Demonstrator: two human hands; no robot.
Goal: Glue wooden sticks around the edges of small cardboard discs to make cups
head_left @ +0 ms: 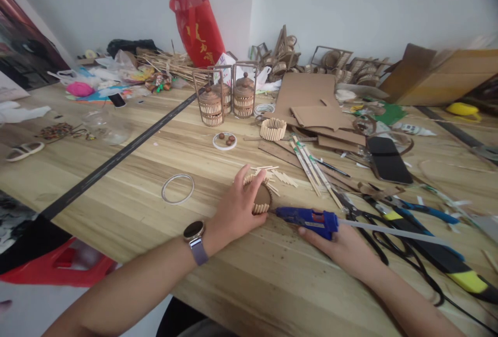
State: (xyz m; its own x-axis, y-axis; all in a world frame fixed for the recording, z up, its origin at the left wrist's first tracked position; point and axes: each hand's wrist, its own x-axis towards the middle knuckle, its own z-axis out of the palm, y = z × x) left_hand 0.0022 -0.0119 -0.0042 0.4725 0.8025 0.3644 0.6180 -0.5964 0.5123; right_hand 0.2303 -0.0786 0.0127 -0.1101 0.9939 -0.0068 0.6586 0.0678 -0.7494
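Observation:
My left hand [239, 199], with a watch on its wrist, grips a small round basket [261, 208] made of a brown disc edged with short wooden sticks. Part of its rim is hidden behind my fingers. In my right hand [342, 246] is a blue hot glue gun [307, 219], its nozzle pointing left close to the basket's edge. A long white glue stick [392, 232] sticks out of the gun's back. Loose short sticks [284, 177] lie just behind the basket. Farther back stands a ring of upright sticks [273, 129].
Scissors [373, 228], pliers [428, 213] and a black-and-yellow cutter [439, 254] lie on the right beside a phone [389, 159]. A tape ring [178, 189] rests left of my hand. Lidded baskets in frames [244, 96], cardboard [305, 93] and a red bag [198, 28] stand behind.

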